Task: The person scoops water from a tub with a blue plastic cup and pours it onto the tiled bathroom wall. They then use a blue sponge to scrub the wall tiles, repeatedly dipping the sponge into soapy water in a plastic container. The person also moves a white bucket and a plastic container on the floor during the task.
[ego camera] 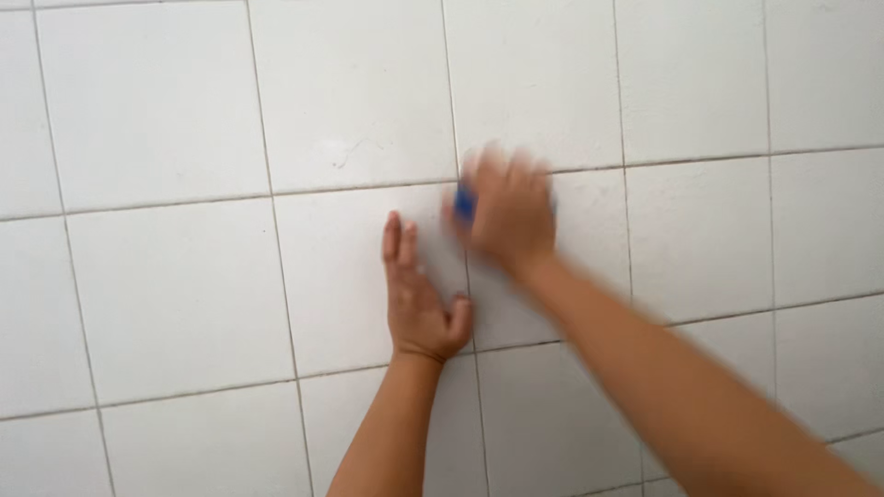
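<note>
My left hand (416,299) lies flat against a white tiled surface (184,294), fingers together and pointing up, thumb out to the right. It holds nothing. My right hand (506,210) is blurred with motion just up and to the right of it, pressed to the tiles near a grout crossing. Its fingers are closed around a small blue object (465,203), of which only a bit shows at the hand's left edge. What kind of object it is cannot be told.
Large square white tiles with thin dark grout lines (276,267) fill the whole view. A faint scuff mark (354,152) sits on the tile above my left hand.
</note>
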